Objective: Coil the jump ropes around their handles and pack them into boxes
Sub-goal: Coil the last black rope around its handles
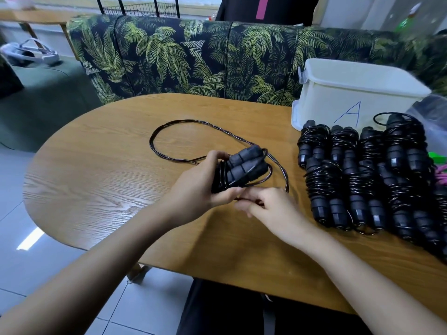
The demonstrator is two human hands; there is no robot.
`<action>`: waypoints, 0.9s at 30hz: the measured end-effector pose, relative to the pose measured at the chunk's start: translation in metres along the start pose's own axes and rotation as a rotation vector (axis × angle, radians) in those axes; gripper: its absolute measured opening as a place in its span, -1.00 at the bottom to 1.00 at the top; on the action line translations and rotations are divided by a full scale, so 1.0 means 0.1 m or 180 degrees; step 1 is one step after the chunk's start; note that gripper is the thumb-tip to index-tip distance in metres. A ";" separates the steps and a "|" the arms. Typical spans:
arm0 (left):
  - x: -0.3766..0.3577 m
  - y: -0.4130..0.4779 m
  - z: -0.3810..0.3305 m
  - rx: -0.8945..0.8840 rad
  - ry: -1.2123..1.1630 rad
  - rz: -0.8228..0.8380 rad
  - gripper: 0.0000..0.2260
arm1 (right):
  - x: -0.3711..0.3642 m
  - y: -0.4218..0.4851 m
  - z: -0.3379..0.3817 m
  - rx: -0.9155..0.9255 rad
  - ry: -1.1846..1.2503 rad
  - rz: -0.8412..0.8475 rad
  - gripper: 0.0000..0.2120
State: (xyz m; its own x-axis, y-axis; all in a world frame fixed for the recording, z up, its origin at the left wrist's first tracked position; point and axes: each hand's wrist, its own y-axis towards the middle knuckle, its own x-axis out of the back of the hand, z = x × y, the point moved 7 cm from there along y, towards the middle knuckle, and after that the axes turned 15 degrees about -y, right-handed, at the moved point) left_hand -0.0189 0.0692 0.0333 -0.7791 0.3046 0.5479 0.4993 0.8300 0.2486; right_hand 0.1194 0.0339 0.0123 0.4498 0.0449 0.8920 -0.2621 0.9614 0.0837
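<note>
My left hand grips a pair of black jump-rope handles held side by side above the wooden table. A few turns of black rope sit around the handles near my fingers. The loose rope lies in a wide loop on the table behind them. My right hand pinches the rope just below the handles; this hand is blurred. To the right lie several coiled black jump ropes in rows. Behind them stands a white plastic box marked "A", lid on.
A leaf-patterned sofa runs along the table's far side, with a person in dark clothes behind it. Clear plastic bags and something green and pink show at the right edge. Tiled floor lies to the left.
</note>
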 end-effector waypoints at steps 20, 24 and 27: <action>0.56 0.15 0.11 -0.0589 0.0753 -0.0492 -0.34 | 0.47 0.06 -0.23 0.1818 -0.2821 -0.1559 -0.62; 0.74 0.12 0.22 -0.0445 0.0601 -0.0612 -0.29 | 0.61 0.00 -0.39 0.1740 -0.2478 -0.1410 -0.57; 0.76 0.12 0.25 -0.0414 0.0606 -0.0604 -0.30 | 0.66 0.08 -0.53 0.1267 -0.1811 -0.0976 -0.55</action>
State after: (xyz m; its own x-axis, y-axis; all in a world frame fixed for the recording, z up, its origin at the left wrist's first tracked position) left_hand -0.0813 0.1138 0.0576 -0.7842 0.0462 0.6188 0.4054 0.7932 0.4545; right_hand 0.1926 0.0588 0.0479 0.0708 -0.4591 0.8855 -0.5332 0.7329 0.4226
